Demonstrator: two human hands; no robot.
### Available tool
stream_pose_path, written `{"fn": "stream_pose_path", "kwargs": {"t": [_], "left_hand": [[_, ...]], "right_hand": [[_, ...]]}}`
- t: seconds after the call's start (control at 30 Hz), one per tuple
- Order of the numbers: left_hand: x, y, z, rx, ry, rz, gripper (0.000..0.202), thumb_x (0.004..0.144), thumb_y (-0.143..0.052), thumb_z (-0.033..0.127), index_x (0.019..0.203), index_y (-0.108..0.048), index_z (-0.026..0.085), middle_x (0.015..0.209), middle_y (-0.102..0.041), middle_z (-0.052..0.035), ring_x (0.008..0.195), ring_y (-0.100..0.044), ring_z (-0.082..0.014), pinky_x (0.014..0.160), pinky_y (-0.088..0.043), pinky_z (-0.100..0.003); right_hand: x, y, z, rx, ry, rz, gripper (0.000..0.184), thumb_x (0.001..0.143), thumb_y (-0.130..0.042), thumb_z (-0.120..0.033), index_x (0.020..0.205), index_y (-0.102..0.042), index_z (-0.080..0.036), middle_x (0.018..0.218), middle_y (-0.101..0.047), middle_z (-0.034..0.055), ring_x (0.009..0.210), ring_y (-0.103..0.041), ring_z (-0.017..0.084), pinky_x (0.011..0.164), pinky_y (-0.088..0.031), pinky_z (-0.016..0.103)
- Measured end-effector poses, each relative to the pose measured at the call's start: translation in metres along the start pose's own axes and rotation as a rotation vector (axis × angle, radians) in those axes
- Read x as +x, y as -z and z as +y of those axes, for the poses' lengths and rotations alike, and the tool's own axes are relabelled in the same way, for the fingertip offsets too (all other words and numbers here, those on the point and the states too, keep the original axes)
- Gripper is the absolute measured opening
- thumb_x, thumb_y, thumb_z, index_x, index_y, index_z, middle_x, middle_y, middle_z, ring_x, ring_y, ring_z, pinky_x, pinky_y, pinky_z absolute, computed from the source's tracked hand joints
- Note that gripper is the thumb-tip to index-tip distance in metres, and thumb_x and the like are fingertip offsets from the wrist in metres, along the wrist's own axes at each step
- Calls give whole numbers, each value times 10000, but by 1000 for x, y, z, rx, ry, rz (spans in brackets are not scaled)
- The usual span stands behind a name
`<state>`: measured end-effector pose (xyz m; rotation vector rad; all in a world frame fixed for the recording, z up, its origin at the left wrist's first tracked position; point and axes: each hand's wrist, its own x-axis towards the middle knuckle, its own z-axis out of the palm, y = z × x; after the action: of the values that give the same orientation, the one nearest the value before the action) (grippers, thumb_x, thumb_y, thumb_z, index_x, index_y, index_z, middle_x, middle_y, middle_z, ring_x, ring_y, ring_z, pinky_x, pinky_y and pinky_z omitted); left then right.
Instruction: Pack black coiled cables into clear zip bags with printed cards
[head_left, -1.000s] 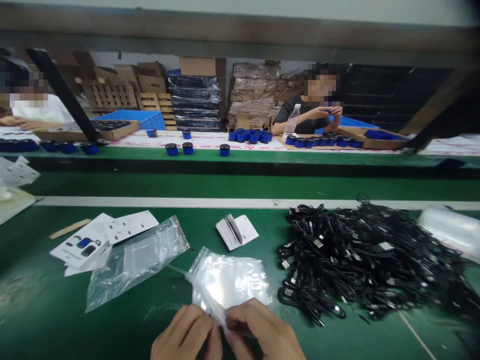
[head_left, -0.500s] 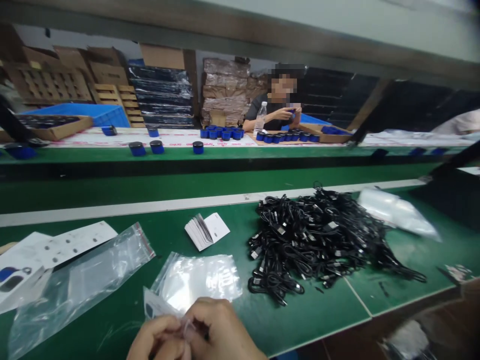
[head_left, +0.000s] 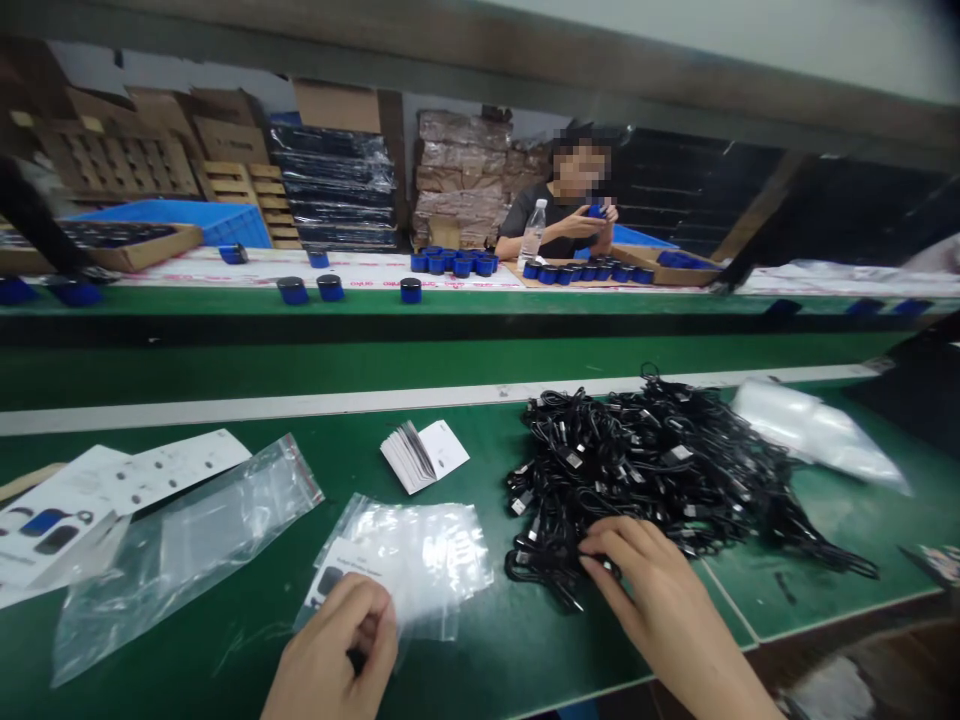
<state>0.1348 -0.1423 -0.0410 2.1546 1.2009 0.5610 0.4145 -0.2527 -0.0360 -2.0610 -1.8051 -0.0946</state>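
Note:
Near the bottom edge my left hand [head_left: 337,645] is closed on a clear plastic bag, its fingertips curled against the edge. A printed leaflet [head_left: 341,570] with a dark speaker picture shows at that bag, beside the hand. Under and beyond it lie more clear plastic bags [head_left: 427,545]. My right hand [head_left: 649,590] reaches to the near edge of a heap of black USB cables [head_left: 637,470]. Its thumb and forefinger pinch at a bundled cable [head_left: 551,560], partly hidden by the fingers.
A stack of small folded leaflets [head_left: 420,455] stands behind the bags. Larger printed sheets [head_left: 67,515] and a long zip bag [head_left: 195,545] lie left; another plastic bag [head_left: 821,430] lies right. Across the raised shelf, a person [head_left: 562,215] handles a blue item near several blue-and-black round pieces [head_left: 457,262].
My hands have parted. The right hand has moved right to the cable heap, while the left stays with the bag and leaflet. The view has shifted slightly left.

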Motion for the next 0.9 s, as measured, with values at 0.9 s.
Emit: {"fn": "stream_pose_path", "kwargs": {"t": [0.9], "left_hand": [[-4, 3, 6, -154, 153, -26, 221, 851, -451, 378, 717, -562, 240, 889, -566, 18, 574, -579, -101, 527, -429, -207]], "right_hand": [[21, -41, -118, 752, -106, -335, 139, 801, -544, -70, 868, -593, -181, 866, -600, 39, 774, -621, 187, 692, -473, 280]]}}
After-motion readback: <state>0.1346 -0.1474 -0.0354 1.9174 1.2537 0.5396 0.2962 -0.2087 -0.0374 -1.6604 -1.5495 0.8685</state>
